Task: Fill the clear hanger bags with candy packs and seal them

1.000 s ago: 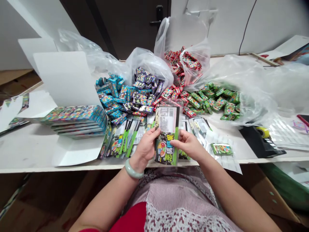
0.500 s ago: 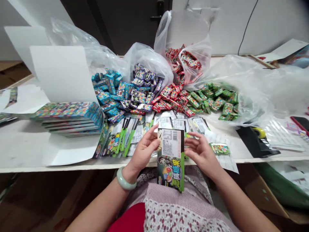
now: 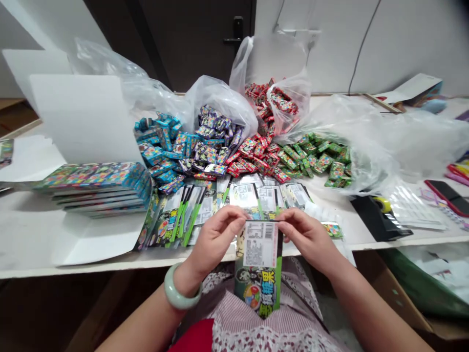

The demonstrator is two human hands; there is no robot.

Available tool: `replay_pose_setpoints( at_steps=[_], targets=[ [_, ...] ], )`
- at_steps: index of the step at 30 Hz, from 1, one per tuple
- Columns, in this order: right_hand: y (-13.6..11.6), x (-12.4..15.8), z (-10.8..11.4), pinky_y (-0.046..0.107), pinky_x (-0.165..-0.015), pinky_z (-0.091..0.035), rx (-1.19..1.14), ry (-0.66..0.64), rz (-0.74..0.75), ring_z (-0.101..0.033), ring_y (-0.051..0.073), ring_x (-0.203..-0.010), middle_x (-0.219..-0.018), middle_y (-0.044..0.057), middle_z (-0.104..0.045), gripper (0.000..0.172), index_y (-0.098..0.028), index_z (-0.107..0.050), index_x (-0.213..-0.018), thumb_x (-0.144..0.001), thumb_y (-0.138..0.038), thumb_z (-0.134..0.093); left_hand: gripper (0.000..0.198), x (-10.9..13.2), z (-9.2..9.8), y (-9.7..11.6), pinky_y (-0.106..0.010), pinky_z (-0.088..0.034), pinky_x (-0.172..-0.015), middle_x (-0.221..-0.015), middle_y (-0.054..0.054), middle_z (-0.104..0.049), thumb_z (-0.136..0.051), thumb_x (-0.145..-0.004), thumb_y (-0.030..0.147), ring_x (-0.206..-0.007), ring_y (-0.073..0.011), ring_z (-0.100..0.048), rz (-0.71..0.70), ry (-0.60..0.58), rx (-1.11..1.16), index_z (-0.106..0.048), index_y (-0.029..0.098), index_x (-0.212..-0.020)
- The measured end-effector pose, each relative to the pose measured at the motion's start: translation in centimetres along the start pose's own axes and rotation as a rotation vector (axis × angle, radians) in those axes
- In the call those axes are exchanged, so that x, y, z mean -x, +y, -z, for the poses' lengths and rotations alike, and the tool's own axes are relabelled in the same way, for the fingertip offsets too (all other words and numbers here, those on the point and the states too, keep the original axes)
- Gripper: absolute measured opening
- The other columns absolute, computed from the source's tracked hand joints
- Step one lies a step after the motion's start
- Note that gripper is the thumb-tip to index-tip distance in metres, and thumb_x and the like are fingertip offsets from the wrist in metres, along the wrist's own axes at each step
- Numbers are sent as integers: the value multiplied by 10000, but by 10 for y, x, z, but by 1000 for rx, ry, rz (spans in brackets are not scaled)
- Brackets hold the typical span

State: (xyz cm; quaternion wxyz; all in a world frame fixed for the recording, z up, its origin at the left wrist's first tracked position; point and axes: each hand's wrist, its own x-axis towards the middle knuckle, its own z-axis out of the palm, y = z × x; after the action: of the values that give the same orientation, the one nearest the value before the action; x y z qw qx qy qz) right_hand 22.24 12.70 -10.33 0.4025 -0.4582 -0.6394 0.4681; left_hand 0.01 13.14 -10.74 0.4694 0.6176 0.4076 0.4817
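Observation:
My left hand (image 3: 220, 235) pinches the upper left corner of a printed candy pouch (image 3: 258, 274), black and green with a white label. At the pouch's upper right corner, my right hand (image 3: 306, 235) pinches too. The pouch hangs upright over my lap, in front of the table edge. Just beyond my hands lie several similar pouches (image 3: 186, 212), overlapping on the table. Behind them are heaps of small candy packets: blue (image 3: 161, 146), purple (image 3: 216, 132), red (image 3: 256, 154) and green (image 3: 326, 159).
On the left, an open white carton (image 3: 84, 117) holds a stack of colourful packs (image 3: 95, 181). Clear plastic bags (image 3: 220, 93) stand behind the packets. To the right are a yellow tape roll (image 3: 381, 204), a phone (image 3: 449, 196) and a green packet (image 3: 332, 229) beside my right hand.
My right hand, its fingers spread before, has closed on the pouch's top right corner. My left hand has shifted to the top left corner. The pouch sits slightly lower in view.

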Motion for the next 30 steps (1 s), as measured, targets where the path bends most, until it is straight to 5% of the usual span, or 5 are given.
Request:
replay_pose_setpoints(
  at_steps=[3, 8, 15, 23, 30],
  targets=[
    [-10, -7, 0, 268, -641, -474, -13, 53, 56, -564, 148, -831, -877, 27, -579, 114, -210, -581, -791, -865, -294, -602, 83, -6, -1, 4, -297, -552, -819, -979, -62, -696, -591, -888, 256, -932, -176, -653, 37, 18, 36, -648, 196, -902],
    [-7, -18, -2, 232, -574, -465, -225, 41, -9, -562, 126, -759, -850, -7, -565, 307, -247, -537, -1081, -795, -254, -649, 414, -11, 7, 0, -252, -579, -716, -1030, -55, -718, -642, -869, 300, -894, -175, -688, 141, 18, 91, -532, 285, -1268],
    [-25, -15, 6, 250, -665, -484, 107, -45, 180, -572, 142, -875, -937, 27, -599, 113, -208, -582, -815, -839, -305, -635, 62, -17, 10, -2, -263, -563, -792, -957, -35, -701, -694, -815, 284, -916, -180, -665, 28, 6, -26, -670, 231, -834],
    [-35, -39, 4, 226, -521, -418, -197, -178, -147, -500, 86, -569, -666, -41, -567, 201, -184, -562, -789, -765, -342, -685, 103, -28, 4, 11, -212, -503, -564, -747, -7, -654, -732, -755, 274, -659, -133, -612, 132, 33, 61, -662, 207, -789],
    [-40, -27, 6, 270, -664, -450, 48, -163, 52, -554, 116, -714, -760, -7, -613, 138, -184, -613, -766, -862, -282, -596, 121, -19, 14, 10, -278, -526, -727, -856, -40, -657, -601, -875, 235, -843, -170, -617, -40, -127, -62, -671, 226, -776]
  ],
)
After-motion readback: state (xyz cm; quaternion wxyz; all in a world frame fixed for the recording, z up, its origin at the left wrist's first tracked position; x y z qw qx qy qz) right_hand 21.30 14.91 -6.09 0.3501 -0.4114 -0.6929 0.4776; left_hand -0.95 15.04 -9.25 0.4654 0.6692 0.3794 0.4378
